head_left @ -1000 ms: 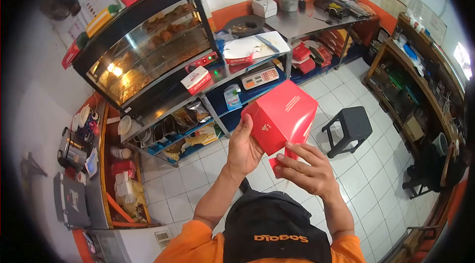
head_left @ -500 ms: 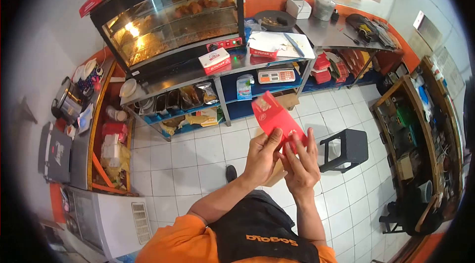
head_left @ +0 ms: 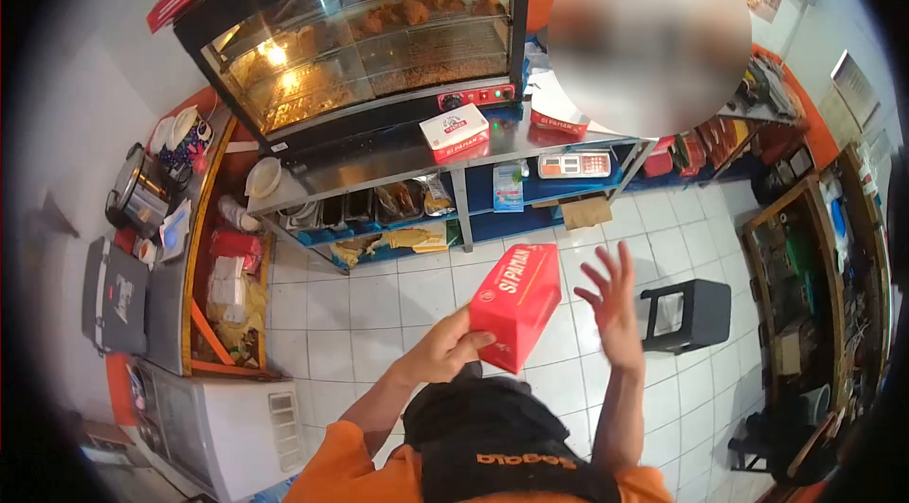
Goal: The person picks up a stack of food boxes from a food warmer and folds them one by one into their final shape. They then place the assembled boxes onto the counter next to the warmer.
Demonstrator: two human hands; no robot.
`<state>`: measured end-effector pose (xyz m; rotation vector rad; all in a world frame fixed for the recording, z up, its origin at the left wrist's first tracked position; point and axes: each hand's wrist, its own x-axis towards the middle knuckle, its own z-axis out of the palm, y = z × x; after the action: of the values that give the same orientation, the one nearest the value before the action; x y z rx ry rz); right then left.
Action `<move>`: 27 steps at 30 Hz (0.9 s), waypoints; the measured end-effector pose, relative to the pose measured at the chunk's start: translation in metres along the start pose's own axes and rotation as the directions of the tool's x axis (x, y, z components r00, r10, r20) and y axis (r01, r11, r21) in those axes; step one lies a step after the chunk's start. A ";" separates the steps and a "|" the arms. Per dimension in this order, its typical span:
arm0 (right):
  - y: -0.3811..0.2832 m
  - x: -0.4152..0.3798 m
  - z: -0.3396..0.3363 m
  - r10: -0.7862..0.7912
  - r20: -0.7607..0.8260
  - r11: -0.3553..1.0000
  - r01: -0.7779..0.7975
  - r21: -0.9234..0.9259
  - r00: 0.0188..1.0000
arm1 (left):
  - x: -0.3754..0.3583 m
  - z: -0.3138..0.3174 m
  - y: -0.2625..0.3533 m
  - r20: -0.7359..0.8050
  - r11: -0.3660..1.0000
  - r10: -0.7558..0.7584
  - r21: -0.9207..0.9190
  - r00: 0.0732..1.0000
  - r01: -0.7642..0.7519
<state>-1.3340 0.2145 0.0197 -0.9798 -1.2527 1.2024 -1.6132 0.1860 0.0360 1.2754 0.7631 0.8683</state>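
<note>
A red cardboard food box with white "SI PAMAN" lettering is held in front of my body, tilted, above the tiled floor. My left hand is closed on its lower left corner, thumb on the near side. To the right of the box, my right hand is raised and apart from it, fingers spread with nothing in them. Two boxes of the same brand stand on the metal counter: a white-topped box and another box farther right.
A glass warming cabinet with fried food stands on the metal counter. Below sit a digital scale and trays. A black stool is on the floor at right, near wooden shelves. A blurred disc hides the upper right.
The red box has gone from a flatter, partly folded piece in both hands to a full box shape in my left hand. My right hand has let go and opened. The view has shifted.
</note>
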 end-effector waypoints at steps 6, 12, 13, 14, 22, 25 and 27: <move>0.055 0.050 -0.006 0.489 0.363 0.619 -0.609 0.497 0.793 | 0.003 -0.069 0.038 0.339 0.706 0.011 0.663 0.941 -0.248; 0.065 0.127 0.033 0.361 0.351 0.709 -0.499 0.499 0.864 | 0.061 -0.111 0.056 0.561 0.112 0.000 0.823 0.828 -0.557; 0.065 0.140 0.033 0.333 0.321 0.773 -0.451 0.446 0.887 | 0.069 -0.119 0.059 0.573 0.113 -0.011 0.815 0.819 -0.569; 0.058 0.150 0.033 0.358 0.324 0.794 -0.468 0.389 0.876 | 0.077 -0.127 0.063 0.562 0.030 -0.051 0.827 0.826 -0.561; 0.091 0.210 0.039 0.481 0.189 0.859 -0.504 0.096 0.856 | 0.147 -0.189 0.040 0.466 0.005 0.359 0.865 0.809 -0.501; 0.087 0.235 0.044 0.329 0.023 0.944 -0.328 -0.017 0.944 | 0.145 -0.224 -0.019 -0.020 0.632 0.585 0.638 0.811 -0.440; 0.103 0.258 0.040 0.216 0.088 0.974 -0.209 -0.086 0.972 | 0.137 -0.253 -0.073 -0.394 0.806 0.548 0.483 0.738 -0.341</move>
<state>-1.4035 0.4800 -0.0373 -1.1463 -1.3018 1.3902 -1.7582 0.4205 -0.0735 1.6385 1.1083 1.5726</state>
